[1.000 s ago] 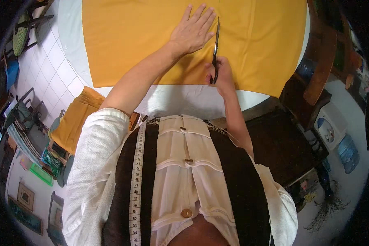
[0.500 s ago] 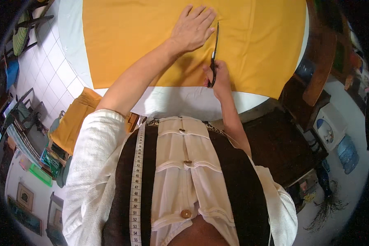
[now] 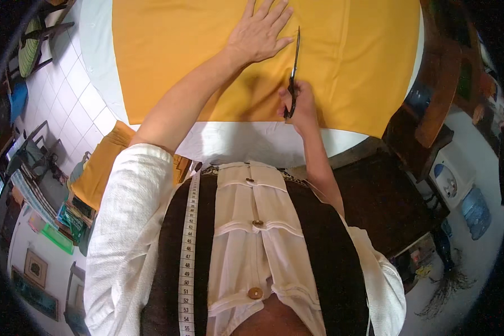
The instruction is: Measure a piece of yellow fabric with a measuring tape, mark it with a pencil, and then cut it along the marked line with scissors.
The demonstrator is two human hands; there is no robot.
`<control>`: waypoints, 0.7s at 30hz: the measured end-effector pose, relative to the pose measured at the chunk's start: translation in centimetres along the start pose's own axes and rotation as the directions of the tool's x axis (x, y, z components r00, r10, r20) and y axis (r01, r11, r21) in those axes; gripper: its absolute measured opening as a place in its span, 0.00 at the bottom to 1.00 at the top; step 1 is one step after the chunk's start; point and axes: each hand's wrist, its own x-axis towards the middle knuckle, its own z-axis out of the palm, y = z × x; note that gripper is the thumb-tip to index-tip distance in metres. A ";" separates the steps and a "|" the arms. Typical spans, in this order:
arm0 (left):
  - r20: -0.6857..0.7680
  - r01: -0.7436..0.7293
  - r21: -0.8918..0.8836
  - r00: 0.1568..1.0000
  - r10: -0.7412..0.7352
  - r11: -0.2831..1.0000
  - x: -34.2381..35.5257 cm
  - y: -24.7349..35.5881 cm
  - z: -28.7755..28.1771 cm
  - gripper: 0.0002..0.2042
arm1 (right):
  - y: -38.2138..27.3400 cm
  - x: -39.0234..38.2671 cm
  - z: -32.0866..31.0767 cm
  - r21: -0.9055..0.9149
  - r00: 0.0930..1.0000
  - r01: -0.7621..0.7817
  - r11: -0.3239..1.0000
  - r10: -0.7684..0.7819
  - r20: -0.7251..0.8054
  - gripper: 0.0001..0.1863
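Note:
A large mustard-yellow cloth [image 3: 168, 61] lies spread over a table covered in white [image 3: 229, 140]. My left hand [image 3: 259, 32] rests flat on the cloth, its fingers stretched and spread, pointing away from me. In my right hand [image 3: 302, 107] are scissors [image 3: 295, 70] with dark handles, close to the cloth's near edge. Their long blades point away from me, the tip just right of my left thumb. The blades look nearly closed; whether cloth lies between them I cannot tell. Small wrinkles run through the cloth left of the scissors.
A white measuring tape [image 3: 188, 252] hangs down my front. More yellow cloth [image 3: 98, 162] is draped over something at the left. A dark wooden chair [image 3: 435, 117] stands by the table's right side, and a blue water bottle [image 3: 476, 213] lies at the far right. White floor tiles [image 3: 67, 95] show at left.
My left hand has slid a little farther away along the cloth, its fingers spread wider. My right hand and the scissors have hardly moved.

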 end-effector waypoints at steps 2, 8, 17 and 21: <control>0.028 0.010 -0.018 1.000 -0.009 1.000 -0.1 0.1 -0.3 0.36 | 0.0 0.0 0.0 0.013 1.000 0.005 1.000 -0.005 0.006 0.25; -0.049 -0.029 0.060 0.998 0.032 0.998 -0.2 0.2 -0.7 0.37 | 0.0 -0.5 0.0 -0.036 1.000 -0.009 0.999 0.010 0.014 0.25; -0.011 -0.023 0.033 1.000 0.024 0.999 0.0 0.4 -0.5 0.37 | -0.1 0.1 -0.3 -0.072 1.000 0.020 0.997 -0.019 0.006 0.25; -0.015 -0.012 0.041 1.000 0.012 0.999 -0.3 0.4 -0.5 0.37 | 0.4 -0.3 -0.2 -0.035 1.000 0.012 0.999 -0.012 0.002 0.22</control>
